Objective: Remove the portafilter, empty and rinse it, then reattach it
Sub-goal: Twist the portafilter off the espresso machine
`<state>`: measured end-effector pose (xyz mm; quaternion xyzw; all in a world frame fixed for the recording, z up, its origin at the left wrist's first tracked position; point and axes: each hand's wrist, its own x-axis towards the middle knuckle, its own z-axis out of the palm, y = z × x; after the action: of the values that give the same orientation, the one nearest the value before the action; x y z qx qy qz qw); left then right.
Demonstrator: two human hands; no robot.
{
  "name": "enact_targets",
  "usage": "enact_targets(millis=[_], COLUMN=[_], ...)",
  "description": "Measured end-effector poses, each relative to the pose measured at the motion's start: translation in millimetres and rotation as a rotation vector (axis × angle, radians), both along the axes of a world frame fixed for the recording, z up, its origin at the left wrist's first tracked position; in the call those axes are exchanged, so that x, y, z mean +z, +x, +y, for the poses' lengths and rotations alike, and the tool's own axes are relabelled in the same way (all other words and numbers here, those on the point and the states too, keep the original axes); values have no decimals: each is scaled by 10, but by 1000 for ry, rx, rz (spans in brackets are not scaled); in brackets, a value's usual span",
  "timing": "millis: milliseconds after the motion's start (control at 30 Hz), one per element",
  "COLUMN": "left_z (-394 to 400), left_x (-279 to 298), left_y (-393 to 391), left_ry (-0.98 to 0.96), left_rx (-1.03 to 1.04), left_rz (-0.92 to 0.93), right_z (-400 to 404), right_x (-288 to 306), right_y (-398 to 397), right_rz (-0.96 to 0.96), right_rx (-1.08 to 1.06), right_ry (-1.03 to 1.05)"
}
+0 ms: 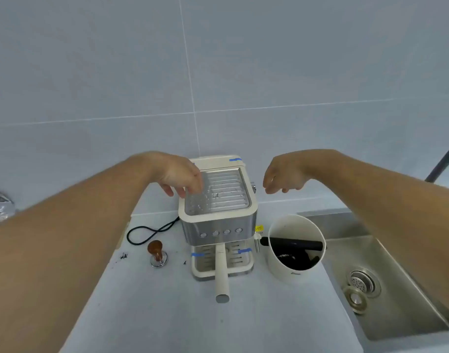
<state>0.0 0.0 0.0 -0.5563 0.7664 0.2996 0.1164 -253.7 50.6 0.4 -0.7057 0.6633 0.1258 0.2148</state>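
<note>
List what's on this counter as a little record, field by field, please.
machine: espresso machine on the counter
portafilter: handle sticks out the front, attached
left hand: open, over the machine's top
right hand: open, raised beside the machine
knock box: right of the machine, dark grounds inside
tamper: left, upright
sink: far right
</note>
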Motion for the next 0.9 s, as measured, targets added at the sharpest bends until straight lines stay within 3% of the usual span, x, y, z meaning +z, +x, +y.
enact_targets(millis=[367,733,900], left_z=[50,91,89], left_x=[-550,-868,-930], left_y=[143,109,-1], left_ry=[-313,-449,-363], left_rx=[-57,-159,-191], left_rz=[289,376,425], right_z=[318,580,712], right_x=[-710,-1557,-1874], right_y=[137,348,488], right_rz=[29,-252,-433], right_rx=[19,-149,-280], right_ry=[10,83,105])
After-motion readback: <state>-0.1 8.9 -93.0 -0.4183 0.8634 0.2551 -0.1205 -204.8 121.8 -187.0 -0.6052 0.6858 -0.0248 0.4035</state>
